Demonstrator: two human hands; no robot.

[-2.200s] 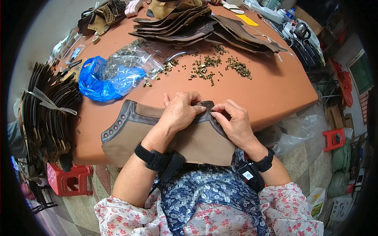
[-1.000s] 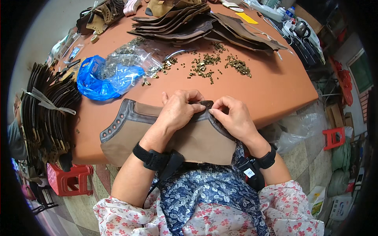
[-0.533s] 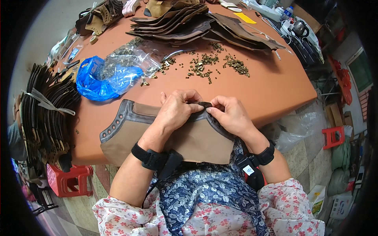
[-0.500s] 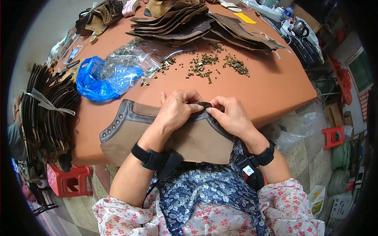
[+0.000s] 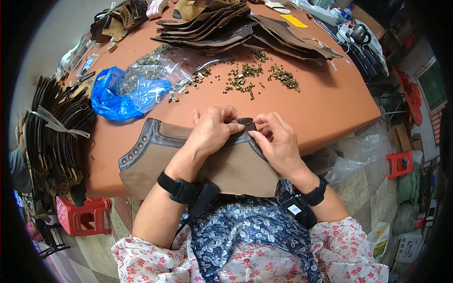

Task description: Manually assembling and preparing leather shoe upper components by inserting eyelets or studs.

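A brown shoe upper piece (image 5: 226, 174) with dark trim lies across the front table edge and my lap. Punched holes run along its left trim, next to a padded dark collar. My left hand (image 5: 213, 134) is closed, thumb and fingers pinching the upper's far right corner, where a dark flap (image 5: 247, 124) with small holes stands up. My right hand (image 5: 277, 139) is closed at the same corner, thumb and forefinger on the flap's right edge. Any small part between those fingertips is too small to make out. Loose brass-coloured eyelets and lace hooks (image 5: 243, 78) lie beyond my hands.
An open clear bag in blue plastic (image 5: 115, 96) sits left of the hardware. Tied uppers (image 5: 59, 127) stack up at the left edge; more brown pieces (image 5: 212, 30) lie at the back. Red stools (image 5: 85, 217) stand on the floor. A kettle (image 5: 360, 34) stands back right.
My right hand has shifted slightly right and turned, its fingers lifting a little. The dark flap at the corner now shows more between my hands. My left hand has stayed nearly still.
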